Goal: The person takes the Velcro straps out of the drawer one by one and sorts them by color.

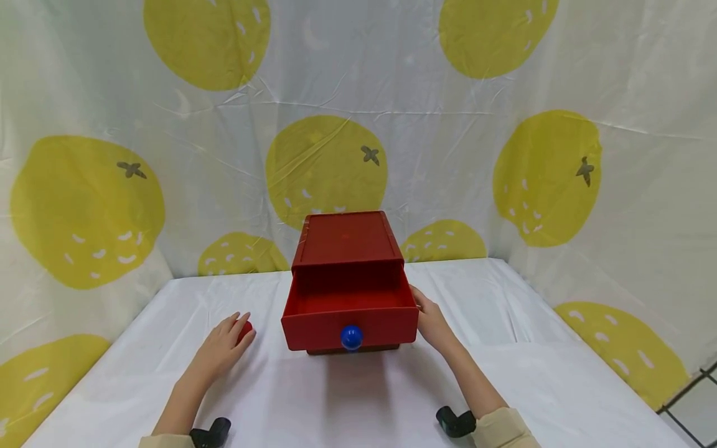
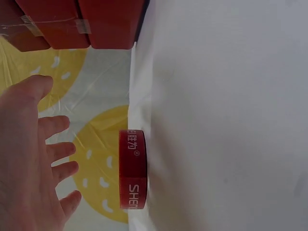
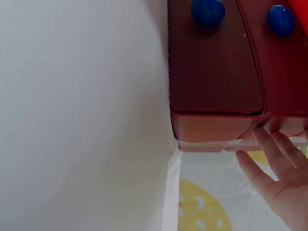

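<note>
A red drawer cabinet (image 1: pixel 347 238) stands in the middle of the table, its top drawer (image 1: pixel 313 331) pulled out and bare inside. That drawer has a round blue knob (image 1: pixel 351 336) at its front. To the left, my left hand (image 1: pixel 220 343) hovers near a red roll of tape (image 2: pixel 132 168) with white lettering; its fingers are spread and apart from the roll in the left wrist view. The roll lies flat on the table. At the cabinet's right side is my right hand (image 1: pixel 434 320), fingers extended, with fingertips (image 3: pixel 260 132) right at the side wall.
A white cloth covers the table (image 1: pixel 269 398). Behind and beside it hangs a pale curtain (image 1: pixel 437 149) printed with yellow fruit. Lower drawers with blue knobs (image 3: pixel 208 12) show in the right wrist view. Black straps with cameras (image 1: pixel 456 423) sit at both wrists.
</note>
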Action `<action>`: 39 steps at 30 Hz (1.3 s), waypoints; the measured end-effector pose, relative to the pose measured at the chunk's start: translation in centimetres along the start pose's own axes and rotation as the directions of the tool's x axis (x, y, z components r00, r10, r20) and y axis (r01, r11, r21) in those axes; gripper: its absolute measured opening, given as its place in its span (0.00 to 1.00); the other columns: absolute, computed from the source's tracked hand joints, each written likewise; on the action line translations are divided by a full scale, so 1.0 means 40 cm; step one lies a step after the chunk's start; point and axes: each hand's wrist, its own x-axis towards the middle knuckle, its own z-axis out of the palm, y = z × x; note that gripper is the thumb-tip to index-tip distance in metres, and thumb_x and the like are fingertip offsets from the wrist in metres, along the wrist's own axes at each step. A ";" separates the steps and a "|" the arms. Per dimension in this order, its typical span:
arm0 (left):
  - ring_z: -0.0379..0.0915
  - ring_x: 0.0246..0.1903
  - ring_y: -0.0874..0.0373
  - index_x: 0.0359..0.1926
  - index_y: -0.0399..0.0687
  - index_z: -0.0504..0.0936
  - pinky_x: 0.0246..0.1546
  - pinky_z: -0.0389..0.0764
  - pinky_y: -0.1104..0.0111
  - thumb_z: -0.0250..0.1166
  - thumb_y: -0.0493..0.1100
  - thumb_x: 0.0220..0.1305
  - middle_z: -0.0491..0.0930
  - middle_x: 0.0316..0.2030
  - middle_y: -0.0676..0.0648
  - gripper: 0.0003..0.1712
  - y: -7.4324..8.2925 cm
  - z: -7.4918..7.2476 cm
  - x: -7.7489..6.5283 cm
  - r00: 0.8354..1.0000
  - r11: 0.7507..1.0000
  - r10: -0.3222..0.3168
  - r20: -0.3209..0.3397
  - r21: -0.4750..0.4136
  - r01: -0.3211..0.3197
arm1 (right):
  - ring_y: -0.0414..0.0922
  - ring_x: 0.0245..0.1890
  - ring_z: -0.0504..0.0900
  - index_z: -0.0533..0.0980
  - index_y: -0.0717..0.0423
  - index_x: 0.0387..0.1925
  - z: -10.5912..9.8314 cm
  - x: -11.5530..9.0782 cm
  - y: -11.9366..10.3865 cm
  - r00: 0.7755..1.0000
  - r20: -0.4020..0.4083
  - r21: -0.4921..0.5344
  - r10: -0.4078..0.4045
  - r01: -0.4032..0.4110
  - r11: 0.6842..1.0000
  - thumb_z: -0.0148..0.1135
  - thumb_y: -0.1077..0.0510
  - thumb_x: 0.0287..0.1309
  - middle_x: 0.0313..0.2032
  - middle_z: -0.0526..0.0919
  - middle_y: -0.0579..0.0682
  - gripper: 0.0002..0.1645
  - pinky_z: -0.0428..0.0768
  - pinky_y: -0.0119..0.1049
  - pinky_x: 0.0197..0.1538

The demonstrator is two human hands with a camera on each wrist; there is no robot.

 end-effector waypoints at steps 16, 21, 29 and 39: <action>0.60 0.61 0.41 0.63 0.46 0.65 0.60 0.63 0.47 0.53 0.51 0.63 0.65 0.61 0.37 0.29 0.084 -0.021 -0.010 0.978 0.986 0.162 -0.127 0.057 -0.156 | 0.59 0.56 0.72 0.59 0.52 0.66 0.002 0.046 0.084 1.000 -0.005 0.015 -0.019 0.019 1.000 0.43 0.54 0.65 0.60 0.69 0.60 0.28 0.73 0.52 0.56; 0.57 0.62 0.43 0.64 0.49 0.63 0.59 0.63 0.46 0.52 0.52 0.63 0.63 0.63 0.40 0.29 0.114 -0.032 -0.024 0.976 0.983 0.177 -0.130 0.069 -0.169 | 0.59 0.55 0.73 0.59 0.51 0.66 0.004 0.048 0.091 1.000 -0.004 0.004 -0.027 0.027 1.000 0.43 0.53 0.65 0.59 0.70 0.61 0.28 0.74 0.52 0.55; 0.58 0.62 0.48 0.66 0.53 0.61 0.55 0.70 0.49 0.52 0.51 0.64 0.61 0.64 0.45 0.30 0.172 -0.053 -0.042 0.942 0.969 0.245 -0.230 0.034 -0.244 | 0.62 0.55 0.72 0.59 0.59 0.64 -0.001 0.009 0.017 1.000 -0.004 0.006 -0.027 0.027 1.000 0.43 0.58 0.65 0.58 0.70 0.65 0.27 0.72 0.53 0.56; 0.65 0.58 0.54 0.64 0.54 0.64 0.51 0.76 0.61 0.57 0.41 0.59 0.69 0.60 0.48 0.30 0.225 -0.076 -0.048 0.819 0.931 0.333 -0.467 0.027 -0.363 | 0.59 0.56 0.73 0.59 0.52 0.65 0.006 0.045 0.085 1.000 -0.001 0.032 -0.028 0.028 0.999 0.44 0.54 0.65 0.59 0.70 0.60 0.27 0.74 0.51 0.56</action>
